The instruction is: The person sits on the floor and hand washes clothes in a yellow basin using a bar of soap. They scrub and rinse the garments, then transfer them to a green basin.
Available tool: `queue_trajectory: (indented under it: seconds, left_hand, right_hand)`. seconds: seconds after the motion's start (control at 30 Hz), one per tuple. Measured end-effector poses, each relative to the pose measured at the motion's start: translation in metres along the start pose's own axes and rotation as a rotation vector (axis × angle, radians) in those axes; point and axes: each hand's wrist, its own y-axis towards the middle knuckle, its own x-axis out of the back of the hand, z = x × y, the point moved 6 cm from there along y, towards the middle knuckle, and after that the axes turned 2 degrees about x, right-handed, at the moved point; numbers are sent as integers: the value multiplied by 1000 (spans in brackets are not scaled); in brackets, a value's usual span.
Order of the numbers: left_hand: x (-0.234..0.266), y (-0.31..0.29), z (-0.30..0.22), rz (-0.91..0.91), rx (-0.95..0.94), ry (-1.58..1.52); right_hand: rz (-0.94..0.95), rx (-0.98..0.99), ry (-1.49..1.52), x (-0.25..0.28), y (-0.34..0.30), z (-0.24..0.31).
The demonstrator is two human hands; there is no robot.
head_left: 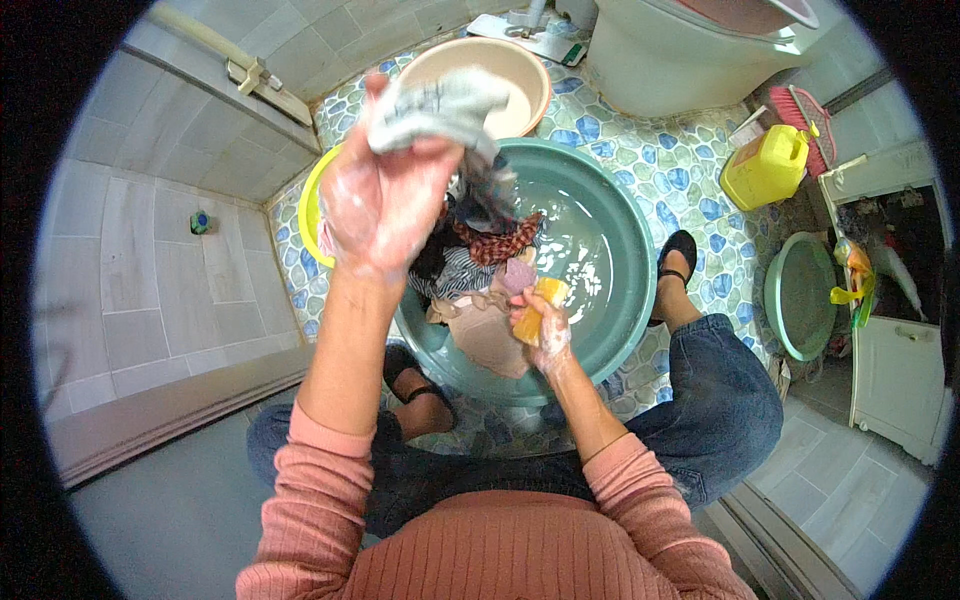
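- The left hand [385,190] is lifted above the left side of the green basin [625,335]; its fingers are bent around a pale cloth [435,108], which is blurred.
- White foam is on this palm and wrist.
- The right hand [549,338] is lower, over the basin, closed around a yellow block [541,312].
- A small lilac piece [518,275] is just beside its fingers; whether they touch it, I cannot tell.
- In the basin, a beige cloth [485,335], a striped cloth [462,272] and a red checked cloth [500,243] lie together at the left, with water at the right.
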Motion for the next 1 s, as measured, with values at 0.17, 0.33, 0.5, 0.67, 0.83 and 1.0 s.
queue_trajectory:
  seconds: [0.17, 0.33, 0.5, 0.67, 0.83, 1.0]
  left_hand:
    - [-71, 39, -7, 475, -200, 194]
    - [-12, 28, -31, 275, -47, 475]
    - [152, -100, -1, -868, 155, 898]
    - [251, -251, 56, -1104, 127, 454]
    - [246, -283, 75, -1253, 256, 524]
    - [263, -295, 95, -1242, 280, 462]
  right_hand:
    - [-19, 47, 11, 4, -1, 10]
    - [-51, 158, -65, 14, 2, 34]
    - [-14, 506, -987, 19, -4, 28]
    - [350, 702, -1877, -11, -32, -43]
    - [366, 703, -2094, -27, -20, -39]
    - [248, 364, -1133, -15, -11, 15]
